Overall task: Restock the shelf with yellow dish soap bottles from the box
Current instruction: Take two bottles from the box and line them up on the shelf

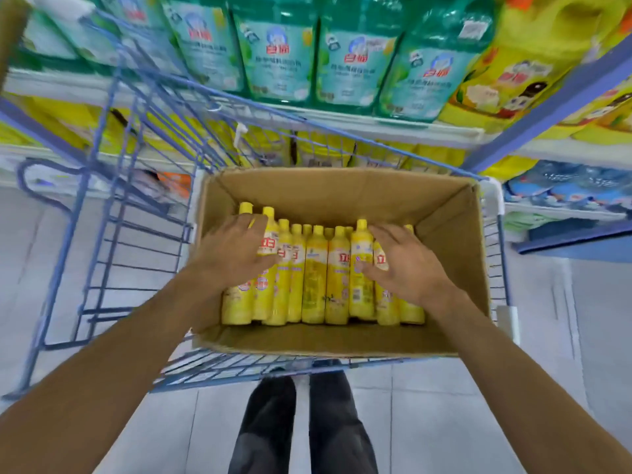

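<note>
An open cardboard box (342, 189) sits in a blue wire cart (102, 241). Several yellow dish soap bottles (314, 275) lie side by side in it, caps pointing at the shelf. My left hand (232, 251) rests on the leftmost bottles, fingers stretched toward their necks and thumb across a label. My right hand (410, 268) lies spread over the rightmost bottles, its thumb touching a slightly raised bottle (361, 248). Neither hand has lifted a bottle. More yellow packs (325, 150) stand on the shelf level behind the cart.
The white shelf edge (376, 126) runs just beyond the cart. Green refill bottles (280, 56) fill the upper level, large yellow jugs (519, 63) stand at the right. A blue upright (547, 107) slants at right. My legs (307, 422) stand on the tiled floor.
</note>
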Demonstrator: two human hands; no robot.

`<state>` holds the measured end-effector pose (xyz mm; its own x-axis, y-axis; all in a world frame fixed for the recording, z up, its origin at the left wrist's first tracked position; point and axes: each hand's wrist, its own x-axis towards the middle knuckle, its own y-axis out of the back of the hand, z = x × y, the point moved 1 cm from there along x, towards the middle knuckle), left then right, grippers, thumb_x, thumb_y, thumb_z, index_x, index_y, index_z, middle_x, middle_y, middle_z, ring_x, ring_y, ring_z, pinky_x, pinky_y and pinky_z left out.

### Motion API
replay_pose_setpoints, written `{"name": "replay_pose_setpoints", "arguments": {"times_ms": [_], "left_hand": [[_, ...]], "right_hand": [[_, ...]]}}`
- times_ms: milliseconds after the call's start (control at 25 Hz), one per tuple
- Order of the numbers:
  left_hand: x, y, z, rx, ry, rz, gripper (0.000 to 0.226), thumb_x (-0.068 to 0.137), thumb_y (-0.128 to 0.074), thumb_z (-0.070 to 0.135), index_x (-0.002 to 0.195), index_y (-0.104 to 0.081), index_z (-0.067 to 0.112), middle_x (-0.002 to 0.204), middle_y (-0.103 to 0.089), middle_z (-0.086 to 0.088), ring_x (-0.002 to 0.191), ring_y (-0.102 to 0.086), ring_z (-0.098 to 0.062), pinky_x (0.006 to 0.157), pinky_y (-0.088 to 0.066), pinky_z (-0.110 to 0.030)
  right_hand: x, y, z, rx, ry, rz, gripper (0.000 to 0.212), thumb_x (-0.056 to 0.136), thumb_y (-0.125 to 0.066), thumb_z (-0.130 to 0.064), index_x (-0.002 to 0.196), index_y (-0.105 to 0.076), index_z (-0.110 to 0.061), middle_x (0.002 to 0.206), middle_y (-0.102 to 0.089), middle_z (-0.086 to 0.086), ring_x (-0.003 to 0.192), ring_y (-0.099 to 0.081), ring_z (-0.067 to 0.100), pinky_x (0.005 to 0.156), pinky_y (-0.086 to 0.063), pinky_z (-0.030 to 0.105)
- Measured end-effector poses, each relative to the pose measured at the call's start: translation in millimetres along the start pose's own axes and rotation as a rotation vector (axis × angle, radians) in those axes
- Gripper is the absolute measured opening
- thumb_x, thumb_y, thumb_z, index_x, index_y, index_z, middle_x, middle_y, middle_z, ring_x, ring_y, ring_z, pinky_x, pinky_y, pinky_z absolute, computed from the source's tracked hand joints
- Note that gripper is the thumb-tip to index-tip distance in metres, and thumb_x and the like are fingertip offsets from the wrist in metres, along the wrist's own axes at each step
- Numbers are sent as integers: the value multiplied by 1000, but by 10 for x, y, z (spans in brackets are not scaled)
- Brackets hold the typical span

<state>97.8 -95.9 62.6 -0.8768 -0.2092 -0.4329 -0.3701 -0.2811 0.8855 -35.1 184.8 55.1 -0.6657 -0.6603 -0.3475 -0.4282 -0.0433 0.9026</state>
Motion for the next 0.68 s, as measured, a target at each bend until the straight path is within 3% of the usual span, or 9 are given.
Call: {"name": "replay_pose_setpoints", "arguments": {"times_ms": [200,360,480,680], "left_hand": [[499,-202,-143,-111,132,-52,69,89,-66,51,135,-46,4,131,-51,-25,125,-48,-44,102,-39,-47],[734,-360,-177,-182,239,15,59,89,-70,41,123,-50,-3,125,-54,-29,120,-51,-45,95,-41,-48],[847,-452,-193,-169,324,38,47,89,-71,32,116,-52,-2,124,-55,-29,118,-52,-46,93,-42,-48],[1043,-416,-214,-199,417,-15,38,84,-78,24,106,-54,4,125,-56,-27,118,-53,-45,95,-44,-44]], "right_hand": [[523,-489,441,40,-110,-120,81,92,-60,-57,155,-33,-14,158,-37,7,144,-36,30,116,-36,42],[951,-869,634,44,-157,-162,76,92,-60,-57,149,-42,-11,151,-46,11,140,-41,31,110,-40,42],[1196,-1110,699,5,-167,-183,65,92,-62,-53,137,-53,-7,141,-53,15,133,-48,34,104,-43,42],[1423,-1356,710,75,-263,-62,50,83,-76,-43,111,-62,-5,117,-63,21,110,-60,45,88,-51,46]]}}
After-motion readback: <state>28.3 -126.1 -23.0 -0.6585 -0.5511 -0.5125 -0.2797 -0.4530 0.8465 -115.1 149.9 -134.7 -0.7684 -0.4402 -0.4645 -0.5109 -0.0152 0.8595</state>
